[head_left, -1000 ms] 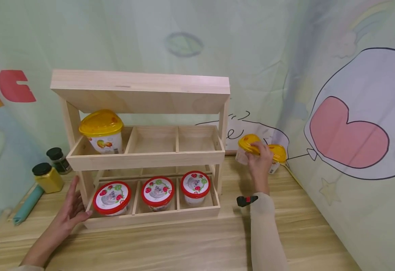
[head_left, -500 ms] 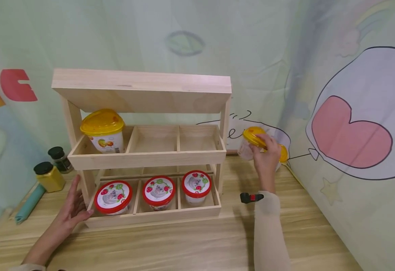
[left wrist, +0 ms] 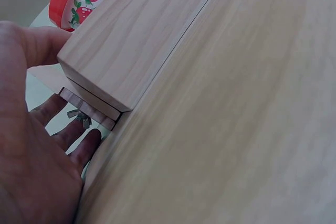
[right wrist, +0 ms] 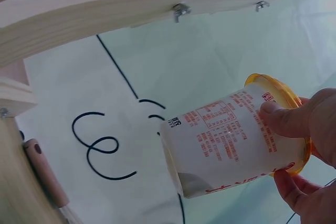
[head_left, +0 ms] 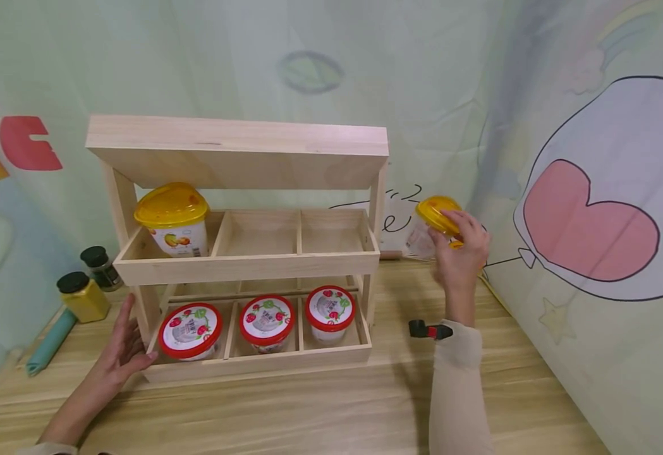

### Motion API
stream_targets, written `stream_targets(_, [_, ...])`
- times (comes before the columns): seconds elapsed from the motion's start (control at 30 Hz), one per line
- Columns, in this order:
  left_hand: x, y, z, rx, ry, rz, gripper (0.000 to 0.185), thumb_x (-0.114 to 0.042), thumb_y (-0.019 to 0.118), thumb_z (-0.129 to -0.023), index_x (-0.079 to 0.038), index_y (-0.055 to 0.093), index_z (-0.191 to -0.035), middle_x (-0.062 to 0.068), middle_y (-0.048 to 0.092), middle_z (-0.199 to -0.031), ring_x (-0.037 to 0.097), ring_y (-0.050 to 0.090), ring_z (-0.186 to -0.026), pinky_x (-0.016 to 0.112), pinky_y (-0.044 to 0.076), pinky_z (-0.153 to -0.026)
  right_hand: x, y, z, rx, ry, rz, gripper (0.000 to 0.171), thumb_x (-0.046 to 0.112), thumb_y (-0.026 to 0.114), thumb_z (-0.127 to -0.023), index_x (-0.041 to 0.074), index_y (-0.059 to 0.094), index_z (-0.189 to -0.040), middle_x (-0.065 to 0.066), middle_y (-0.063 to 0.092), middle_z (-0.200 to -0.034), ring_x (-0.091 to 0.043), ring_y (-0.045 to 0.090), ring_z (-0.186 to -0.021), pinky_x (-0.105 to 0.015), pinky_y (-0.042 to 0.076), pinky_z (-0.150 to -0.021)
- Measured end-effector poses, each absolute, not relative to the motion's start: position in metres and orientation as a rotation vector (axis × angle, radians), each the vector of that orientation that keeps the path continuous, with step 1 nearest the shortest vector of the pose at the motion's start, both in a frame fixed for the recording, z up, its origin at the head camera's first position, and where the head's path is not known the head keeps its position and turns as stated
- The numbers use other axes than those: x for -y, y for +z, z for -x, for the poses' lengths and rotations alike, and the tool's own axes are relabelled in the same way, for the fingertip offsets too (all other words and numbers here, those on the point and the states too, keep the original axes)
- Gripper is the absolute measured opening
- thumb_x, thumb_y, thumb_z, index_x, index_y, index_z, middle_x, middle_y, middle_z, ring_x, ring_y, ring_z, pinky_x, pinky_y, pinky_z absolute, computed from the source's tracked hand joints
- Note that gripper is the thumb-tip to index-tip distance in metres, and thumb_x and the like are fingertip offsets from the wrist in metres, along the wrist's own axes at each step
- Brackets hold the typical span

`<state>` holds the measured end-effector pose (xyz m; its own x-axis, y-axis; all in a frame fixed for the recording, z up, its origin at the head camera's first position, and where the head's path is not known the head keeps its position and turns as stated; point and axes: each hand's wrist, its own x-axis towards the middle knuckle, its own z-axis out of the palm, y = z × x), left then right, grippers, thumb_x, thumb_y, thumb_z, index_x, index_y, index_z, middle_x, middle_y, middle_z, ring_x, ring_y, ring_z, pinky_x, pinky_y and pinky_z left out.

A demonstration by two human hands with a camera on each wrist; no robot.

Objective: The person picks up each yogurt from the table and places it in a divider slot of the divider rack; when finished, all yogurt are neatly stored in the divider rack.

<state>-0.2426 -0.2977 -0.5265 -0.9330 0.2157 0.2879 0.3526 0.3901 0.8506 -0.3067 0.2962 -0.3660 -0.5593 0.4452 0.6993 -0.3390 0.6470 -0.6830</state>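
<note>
A two-tier wooden rack (head_left: 240,265) stands on the wooden table (head_left: 320,411). Its upper tier holds one yellow-lidded cup (head_left: 172,218) in the left compartment. Three red-lidded strawberry cups (head_left: 265,321) fill the lower tier. My right hand (head_left: 447,232) grips a second yellow-lidded cup (head_left: 430,221) by its lid end, tilted, in the air to the right of the rack; the right wrist view shows this cup (right wrist: 231,137) and fingers (right wrist: 286,121) close up. My left hand (head_left: 123,351) rests flat against the rack's lower left corner (left wrist: 100,72), fingers (left wrist: 58,124) straight.
A yellow jar (head_left: 83,297) and a dark jar (head_left: 99,267), both black-capped, stand left of the rack beside a teal roll (head_left: 49,344). Another yellow lid (head_left: 456,244) peeks from behind my right hand. A painted cloth backdrop (head_left: 587,221) closes the back and right.
My right hand has lifted the yellow-lidded cup off the table, up and slightly to the right. The left hand has stayed at the rack's corner.
</note>
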Motion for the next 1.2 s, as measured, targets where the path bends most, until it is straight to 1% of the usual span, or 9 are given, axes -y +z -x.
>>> stream_targets(0.37, [0.298,-0.525,0.243,2.507,-1.6,0.515,0.113,0.004,0.062,-0.101,-0.038,-0.016,-0.171,0.035,0.009,-0.171,-0.024,0.031,-0.126,0.0,0.033,-0.102,-0.288,-0.335,0.28,1.797,0.987,-0.02,0.034,0.017,0.083,-0.095,0.012,0.079,-0.128,-0.011,0.071,-0.14,-0.002,0.041,-0.118,-0.016,0.046,-0.092])
stream_targets(0.43, [0.298,-0.525,0.242,2.497,-1.589,0.52,0.114,0.005,0.063,-0.1,-0.037,-0.015,-0.172,0.028,0.012,-0.172,-0.023,0.032,-0.126,0.001,0.034,-0.101,-0.286,-0.329,0.275,1.771,0.991,-0.044,0.034,0.016,0.084,-0.095,0.012,0.079,-0.128,-0.011,0.071,-0.14,-0.002,0.043,-0.12,-0.016,0.048,-0.093])
stream_targets(0.53, [0.297,-0.526,0.241,2.482,-1.57,0.524,0.115,0.007,0.064,-0.099,-0.035,-0.013,-0.172,0.008,0.022,-0.17,-0.022,0.034,-0.126,0.002,0.036,-0.1,-0.283,-0.323,0.268,1.729,1.007,-0.079,0.035,0.013,0.085,-0.093,0.011,0.08,-0.127,-0.011,0.072,-0.138,-0.005,0.05,-0.123,-0.014,0.047,-0.094])
stream_targets(0.63, [0.297,-0.527,0.238,2.495,-1.572,0.504,0.114,0.005,0.063,-0.099,-0.036,-0.014,-0.172,-0.003,0.019,-0.172,-0.021,0.034,-0.13,0.001,0.036,-0.1,-0.277,-0.318,0.262,1.695,1.04,-0.105,0.036,0.007,0.086,-0.09,0.01,0.08,-0.126,-0.01,0.073,-0.136,-0.009,0.055,-0.126,-0.014,0.047,-0.093])
stream_targets(0.73, [0.298,-0.528,0.238,2.52,-1.587,0.478,0.112,0.001,0.062,-0.102,-0.039,-0.016,-0.171,0.01,0.008,-0.18,-0.024,0.031,-0.129,0.001,0.034,-0.1,-0.27,-0.312,0.255,1.665,1.086,-0.14,0.038,0.002,0.086,-0.089,0.008,0.079,-0.126,-0.011,0.072,-0.135,-0.014,0.062,-0.127,-0.019,0.042,-0.112])
stream_targets(0.8, [0.298,-0.528,0.238,2.52,-1.59,0.478,0.112,0.002,0.062,-0.102,-0.038,-0.016,-0.171,0.026,0.006,-0.177,-0.024,0.031,-0.128,0.0,0.034,-0.1,-0.264,-0.308,0.249,1.655,1.128,-0.158,0.039,0.001,0.085,-0.089,0.008,0.079,-0.127,-0.01,0.071,-0.137,-0.015,0.063,-0.128,-0.023,0.045,-0.117])
stream_targets(0.87, [0.298,-0.528,0.239,2.514,-1.589,0.487,0.113,0.003,0.063,-0.101,-0.038,-0.016,-0.171,0.034,0.008,-0.173,-0.025,0.031,-0.125,0.0,0.034,-0.1,-0.258,-0.304,0.243,1.646,1.167,-0.189,0.04,0.001,0.083,-0.091,0.008,0.077,-0.129,-0.009,0.069,-0.139,-0.016,0.064,-0.13,-0.027,0.045,-0.121])
stream_targets(0.97, [0.297,-0.527,0.24,2.502,-1.584,0.503,0.114,0.005,0.063,-0.1,-0.036,-0.015,-0.172,0.036,0.008,-0.172,-0.025,0.031,-0.125,0.0,0.033,-0.101,-0.248,-0.299,0.235,1.635,1.227,-0.24,0.039,0.0,0.081,-0.093,0.007,0.076,-0.131,-0.007,0.068,-0.141,-0.017,0.061,-0.134,-0.025,0.056,-0.107])
stream_targets(1.2, [0.296,-0.525,0.241,2.485,-1.583,0.525,0.114,0.006,0.063,-0.1,-0.035,-0.014,-0.172,0.032,0.01,-0.173,-0.025,0.031,-0.127,0.0,0.033,-0.102,-0.231,-0.293,0.225,1.609,1.298,-0.365,0.039,-0.004,0.078,-0.093,0.002,0.074,-0.131,-0.01,0.068,-0.143,-0.022,0.063,-0.135,-0.026,0.057,-0.106])
